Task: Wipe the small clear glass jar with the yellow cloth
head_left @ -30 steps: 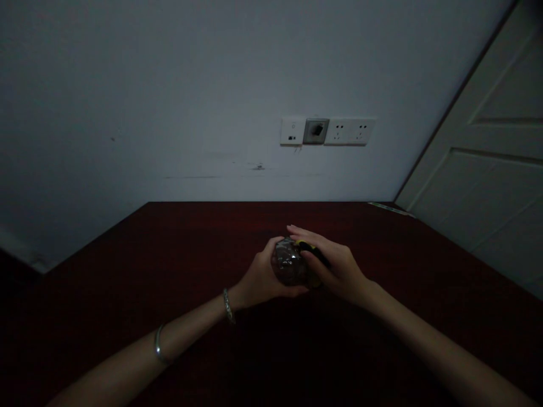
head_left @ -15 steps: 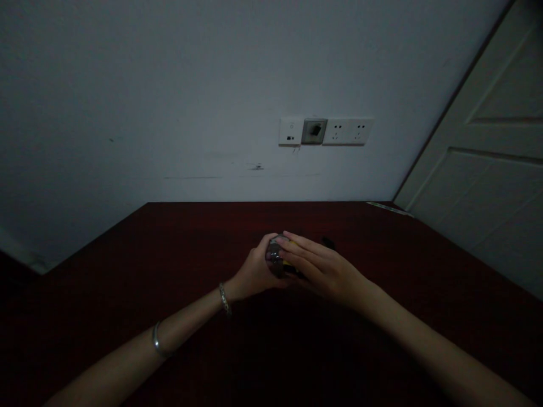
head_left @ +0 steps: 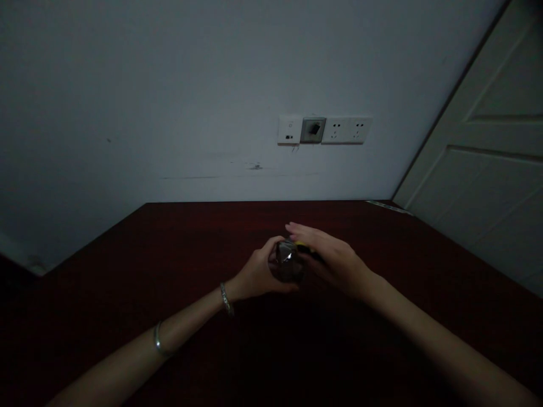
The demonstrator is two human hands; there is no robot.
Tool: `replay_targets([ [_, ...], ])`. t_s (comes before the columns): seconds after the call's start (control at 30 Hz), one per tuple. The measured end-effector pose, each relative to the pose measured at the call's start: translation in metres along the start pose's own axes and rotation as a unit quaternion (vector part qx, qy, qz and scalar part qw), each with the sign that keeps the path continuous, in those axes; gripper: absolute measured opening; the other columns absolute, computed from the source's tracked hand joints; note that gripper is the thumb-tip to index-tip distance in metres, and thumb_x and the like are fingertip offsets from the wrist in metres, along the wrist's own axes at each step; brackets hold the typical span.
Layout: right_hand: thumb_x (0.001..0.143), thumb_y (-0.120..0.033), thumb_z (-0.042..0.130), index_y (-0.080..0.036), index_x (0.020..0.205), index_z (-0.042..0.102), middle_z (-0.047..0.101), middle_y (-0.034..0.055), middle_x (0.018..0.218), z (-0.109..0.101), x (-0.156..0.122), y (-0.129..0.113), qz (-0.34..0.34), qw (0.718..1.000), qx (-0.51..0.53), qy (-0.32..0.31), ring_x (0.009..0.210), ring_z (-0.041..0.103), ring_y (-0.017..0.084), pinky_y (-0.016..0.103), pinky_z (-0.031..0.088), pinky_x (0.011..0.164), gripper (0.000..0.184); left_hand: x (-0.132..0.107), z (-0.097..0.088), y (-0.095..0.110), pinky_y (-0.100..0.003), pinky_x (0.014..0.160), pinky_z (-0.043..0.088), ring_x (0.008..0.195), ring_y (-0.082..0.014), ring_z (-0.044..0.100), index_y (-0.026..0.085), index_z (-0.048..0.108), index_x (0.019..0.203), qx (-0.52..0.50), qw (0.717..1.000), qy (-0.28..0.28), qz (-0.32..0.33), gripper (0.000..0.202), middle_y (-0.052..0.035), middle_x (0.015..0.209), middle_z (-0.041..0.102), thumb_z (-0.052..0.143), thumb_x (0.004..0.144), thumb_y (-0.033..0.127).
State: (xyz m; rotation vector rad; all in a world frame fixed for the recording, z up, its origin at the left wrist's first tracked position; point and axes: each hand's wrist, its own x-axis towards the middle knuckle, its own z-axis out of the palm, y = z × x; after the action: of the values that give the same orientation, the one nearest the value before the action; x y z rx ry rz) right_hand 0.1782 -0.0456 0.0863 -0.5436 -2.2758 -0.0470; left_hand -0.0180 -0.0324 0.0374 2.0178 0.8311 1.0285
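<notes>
My left hand (head_left: 257,277) cups a dark, shiny, crinkled object (head_left: 287,260) from the near left, and its fingers curl around that object. The object looks wrapped in glossy clear film, but the dim light hides its exact kind. A small yellow and black part (head_left: 307,250) shows at its far right side. My right hand (head_left: 337,263) lies over that part with its fingers together and extended. Whether it grips anything, I cannot tell. Two silver bangles (head_left: 226,298) circle my left forearm.
The hands are above a dark red wooden table (head_left: 178,237) that meets a white wall. A white wall socket panel (head_left: 324,130) sits above the table. A white panelled door (head_left: 479,135) stands at the right, and a thin pale strip (head_left: 389,207) lies at the far table edge.
My right hand has slid back toward the right, uncovering more of the shiny object. The yellow and black part shows again, and the object sits slightly lower in my left hand.
</notes>
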Motion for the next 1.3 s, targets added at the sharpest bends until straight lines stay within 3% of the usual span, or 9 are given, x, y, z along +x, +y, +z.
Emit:
replay_targets([
  [0.13,0.093,-0.024,0.044,-0.020,0.123,0.053,0.060,0.0084,0.125,0.001,0.002,0.008,0.150,0.985,0.080,0.041,0.114,0.058,0.019,0.038,0.049,0.097,0.032,-0.002,0.000,0.008,-0.040,0.085,0.053,0.099,-0.0262,0.063,0.019,0.041,0.122,0.019,0.999,-0.040,0.005,0.087,-0.0108,0.112,0.064,0.084,0.049,0.034],
  [0.23,0.094,-0.026,0.042,-0.021,0.120,0.055,0.064,0.0062,0.119,0.005,0.003,0.008,0.181,0.973,0.141,0.014,0.107,0.062,0.017,0.035,0.051,0.092,0.030,-0.001,0.000,0.009,-0.043,0.087,0.052,0.100,-0.0277,0.063,0.018,0.041,0.123,0.027,0.999,-0.036,0.013,0.090,-0.0115,0.112,0.064,0.085,0.047,0.036],
  [0.4,0.093,-0.022,0.043,-0.023,0.124,0.052,0.061,0.0070,0.124,0.008,0.002,-0.004,0.098,0.990,0.099,-0.010,0.116,0.056,0.019,0.042,0.048,0.097,0.032,0.001,0.000,0.001,-0.043,0.083,0.053,0.098,-0.0277,0.064,0.018,0.044,0.125,0.041,0.999,-0.010,-0.013,0.091,-0.0103,0.111,0.065,0.085,0.046,0.037],
  [0.57,0.091,-0.017,0.045,-0.014,0.122,0.053,0.060,0.0128,0.124,0.016,0.001,-0.020,-0.024,0.996,-0.059,-0.056,0.121,0.051,0.025,0.047,0.045,0.100,0.032,0.002,0.000,-0.002,-0.039,0.081,0.053,0.091,-0.0239,0.064,0.017,0.055,0.108,0.035,0.999,0.013,-0.026,0.064,-0.0073,0.102,0.067,0.082,0.051,0.030],
  [0.67,0.092,-0.015,0.044,-0.012,0.118,0.056,0.061,0.0134,0.124,0.024,0.000,-0.026,-0.093,0.984,-0.134,-0.072,0.121,0.052,0.026,0.046,0.045,0.100,0.029,0.002,-0.001,-0.003,-0.035,0.084,0.052,0.097,-0.0210,0.063,0.018,0.054,0.107,-0.026,0.999,0.013,-0.020,0.047,-0.0059,0.104,0.065,0.073,0.065,0.026],
  [0.8,0.091,-0.014,0.046,-0.012,0.115,0.058,0.062,0.0135,0.122,0.026,0.001,-0.032,-0.134,0.977,-0.147,-0.083,0.117,0.055,0.025,0.042,0.047,0.099,0.027,0.003,0.000,-0.008,-0.032,0.075,0.054,0.083,-0.0164,0.065,0.019,0.055,0.103,-0.049,0.997,0.037,-0.051,0.022,-0.0029,0.091,0.067,0.053,0.082,0.025],
  [1.07,0.093,-0.021,0.042,-0.020,0.121,0.052,0.061,0.0095,0.123,-0.002,0.004,-0.006,0.070,0.997,0.006,0.008,0.114,0.058,0.019,0.039,0.051,0.095,0.029,-0.001,0.004,-0.001,-0.039,0.082,0.054,0.094,-0.0242,0.065,0.017,0.045,0.120,-0.063,0.997,0.017,-0.048,0.084,-0.0089,0.107,0.066,0.085,0.046,0.025],
  [1.2,0.093,-0.024,0.043,-0.017,0.119,0.055,0.063,0.0107,0.119,-0.003,0.004,0.006,0.110,0.992,-0.002,-0.062,0.110,0.060,0.021,0.041,0.052,0.093,0.029,-0.002,0.003,0.005,-0.043,0.086,0.052,0.098,-0.0270,0.064,0.016,0.044,0.123,-0.001,0.999,0.001,-0.036,0.090,-0.0114,0.111,0.065,0.086,0.045,0.033],
  [1.3,0.091,-0.021,0.046,-0.013,0.117,0.056,0.063,0.0135,0.118,0.001,0.004,0.004,0.074,0.991,-0.032,-0.105,0.111,0.059,0.023,0.042,0.051,0.093,0.029,-0.001,0.003,0.005,-0.043,0.087,0.052,0.100,-0.0281,0.063,0.016,0.044,0.124,0.036,0.999,-0.002,-0.031,0.092,-0.0122,0.113,0.065,0.086,0.044,0.035],
])
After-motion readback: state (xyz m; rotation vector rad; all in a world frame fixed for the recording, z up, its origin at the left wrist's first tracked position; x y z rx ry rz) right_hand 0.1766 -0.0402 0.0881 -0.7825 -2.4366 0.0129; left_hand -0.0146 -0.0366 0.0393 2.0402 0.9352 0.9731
